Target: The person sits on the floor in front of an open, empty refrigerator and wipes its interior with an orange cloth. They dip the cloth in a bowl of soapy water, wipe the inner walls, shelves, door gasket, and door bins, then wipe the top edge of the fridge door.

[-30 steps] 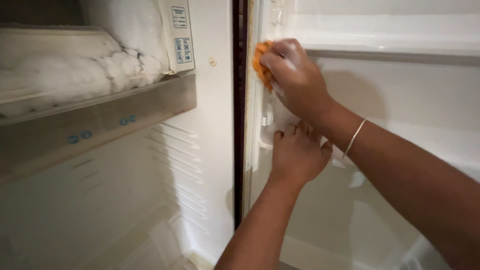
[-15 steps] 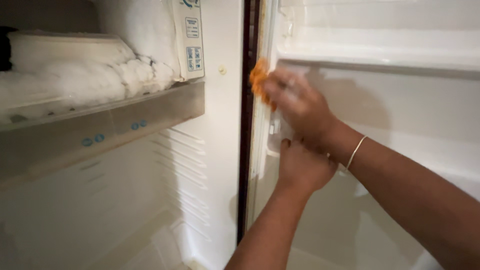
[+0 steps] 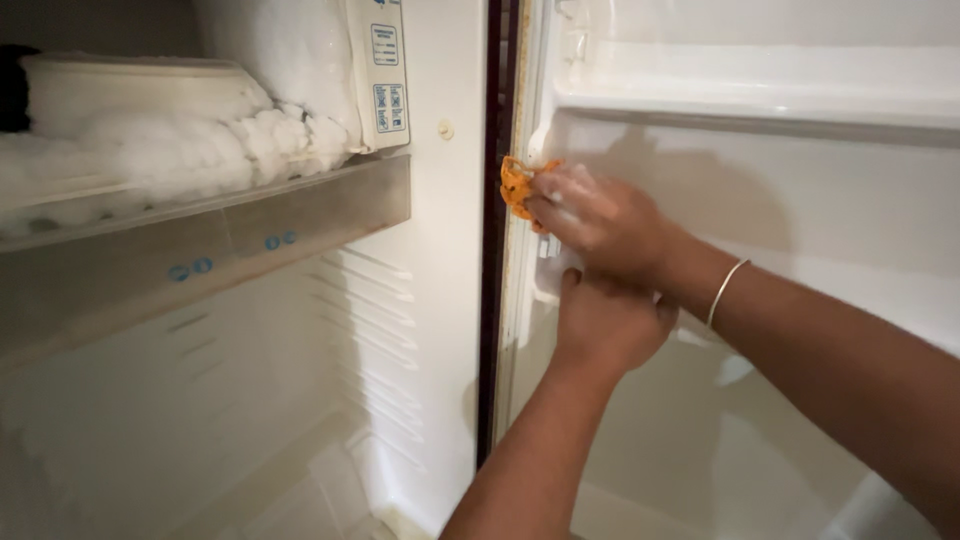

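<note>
Crumpled orange cloth (image 3: pixel 517 185) gripped by right hand (image 3: pixel 600 222) on smooth white door liner (image 3: pixel 700 200); left hand (image 3: pixel 608 325) curled, grip unclear

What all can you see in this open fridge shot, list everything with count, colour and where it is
Orange scrubber: one, orange, pressed on door's inner edge.
Fridge door: one, white, open at right.
Door shelf: one, white, top of door.
Door seal: one, dark, between door and cabinet.
Frost: thick, white, freezer compartment upper left.
Labels: two, blue-white, freezer side.
Bangle: one, silver, right wrist.
Right hand: holds scrubber.
Left hand: braced against door below.
</note>
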